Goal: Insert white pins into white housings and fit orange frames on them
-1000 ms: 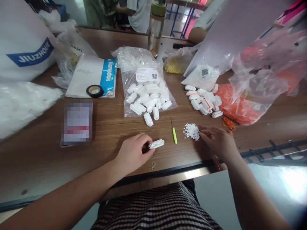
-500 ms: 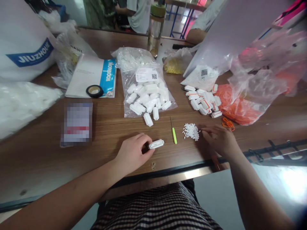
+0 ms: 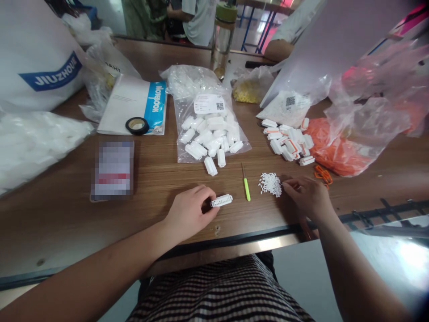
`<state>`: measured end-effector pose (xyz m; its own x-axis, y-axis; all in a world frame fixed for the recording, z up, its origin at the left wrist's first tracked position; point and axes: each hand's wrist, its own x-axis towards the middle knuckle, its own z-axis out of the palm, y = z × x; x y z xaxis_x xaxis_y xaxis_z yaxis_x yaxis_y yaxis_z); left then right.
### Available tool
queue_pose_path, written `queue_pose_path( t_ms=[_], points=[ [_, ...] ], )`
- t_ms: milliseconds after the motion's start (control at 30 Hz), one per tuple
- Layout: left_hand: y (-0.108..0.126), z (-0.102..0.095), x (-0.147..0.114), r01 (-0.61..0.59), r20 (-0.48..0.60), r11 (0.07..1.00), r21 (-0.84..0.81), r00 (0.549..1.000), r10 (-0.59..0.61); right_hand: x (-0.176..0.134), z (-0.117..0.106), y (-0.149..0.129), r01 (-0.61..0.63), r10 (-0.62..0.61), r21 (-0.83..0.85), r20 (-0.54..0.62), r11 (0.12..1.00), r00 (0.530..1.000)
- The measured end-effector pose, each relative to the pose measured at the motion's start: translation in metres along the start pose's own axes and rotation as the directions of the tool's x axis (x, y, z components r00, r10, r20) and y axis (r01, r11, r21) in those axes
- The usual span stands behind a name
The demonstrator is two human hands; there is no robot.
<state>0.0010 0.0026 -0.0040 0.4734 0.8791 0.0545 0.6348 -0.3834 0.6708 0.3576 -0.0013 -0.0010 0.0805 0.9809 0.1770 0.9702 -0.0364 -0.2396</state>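
A white plastic connector housing [image 3: 221,201] with rows of small holes is pinched by one end between the thumb and fingers of my left hand [image 3: 192,206], just above the table. My right hand [image 3: 306,194] is at the right edge of a small pile of tiny white plugs [image 3: 271,184]. Its thumb and fingertips are drawn together; whether a plug is between them cannot be made out. Between my hands, a thin pick with a yellow-green handle [image 3: 247,189] lies on the table.
Behind the pick, a clear bag [image 3: 181,105] spills white housings. More housings with orange strips [image 3: 290,141] lie by a bag of orange parts [image 3: 330,150]. Orange pieces [image 3: 322,175] rest behind my right hand. At left are a notebook [image 3: 117,105], black tape [image 3: 137,126] and a blurred phone-like object [image 3: 113,170].
The whole view has shifted slightly, so things appear a little further right. The thumb and fingertips of my right hand have come closer together beside the pile. My left hand keeps its hold on the housing.
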Motion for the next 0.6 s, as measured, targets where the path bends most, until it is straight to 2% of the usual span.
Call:
queue_pose_path(
  t_ms=[67,133,233,300,400,600],
  points=[
    [0.000,0.000,0.000,0.004,0.003,1.000,-0.002,1.000,-0.004,0.000,-0.005,-0.012,-0.026,0.029,0.069,-0.045,0.997,0.999],
    [0.001,-0.001,-0.001,0.009,0.009,1.000,-0.007,1.000,-0.009,-0.003,-0.010,-0.033,0.002,0.014,0.190,-0.084,0.982,0.996],
    [0.001,-0.001,-0.001,0.017,0.016,1.000,-0.014,1.000,-0.017,-0.009,-0.011,-0.076,0.134,-0.137,0.424,-0.025,0.896,0.990],
    [0.001,-0.001,-0.002,0.021,0.013,1.000,-0.019,1.000,-0.020,-0.011,-0.006,-0.104,0.231,-0.289,0.514,0.035,0.826,0.957],
    [0.001,0.000,-0.002,0.011,-0.002,1.000,-0.026,1.000,-0.011,-0.012,0.005,-0.130,0.312,-0.412,0.534,0.077,0.786,0.908],
    [-0.001,0.000,-0.002,-0.008,-0.009,1.000,-0.025,1.000,0.007,-0.010,0.012,-0.139,0.352,-0.451,0.493,0.094,0.796,0.887]
  ],
)
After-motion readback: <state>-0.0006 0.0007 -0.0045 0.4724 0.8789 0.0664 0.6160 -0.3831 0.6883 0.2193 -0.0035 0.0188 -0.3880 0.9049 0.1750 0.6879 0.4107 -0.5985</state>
